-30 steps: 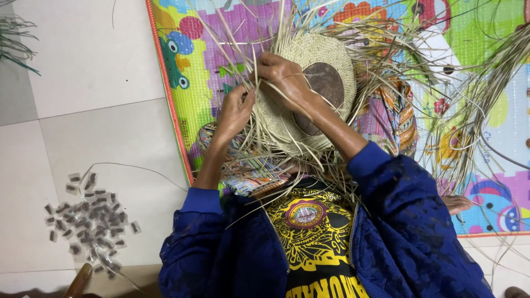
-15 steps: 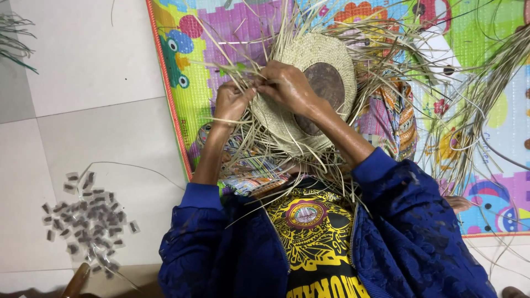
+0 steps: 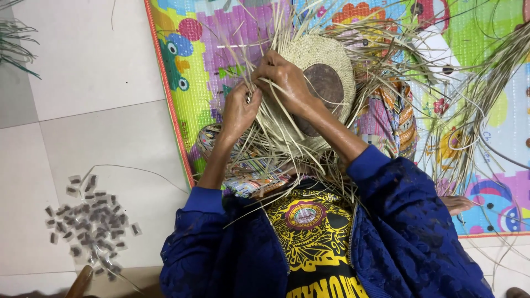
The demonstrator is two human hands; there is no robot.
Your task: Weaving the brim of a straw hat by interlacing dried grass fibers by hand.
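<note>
Left hand (image 3: 238, 110) pinching straw strands (image 3: 251, 66); right hand (image 3: 284, 77) gripping woven basket (image 3: 326, 55). Beneath: colourful play mat (image 3: 182, 72); leftward, pale floor tiles (image 3: 83, 127).

Fingertips of the left hand (image 3: 238, 110) buried among straw strands (image 3: 265, 149), woven hat's (image 3: 326, 83) near side covered by the right hand (image 3: 284, 80), small grey pieces (image 3: 91, 218) too small to be identified, green fronds (image 3: 14, 41) cut off at the left edge

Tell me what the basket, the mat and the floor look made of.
Basket: dry straw or palm strips, matte tan, woven, with loose ends sticking out. Mat: probably foam or vinyl, slightly glossy, with bright cartoon print and an orange edge. Floor: smooth pale tiles with visible grout lines.
</note>
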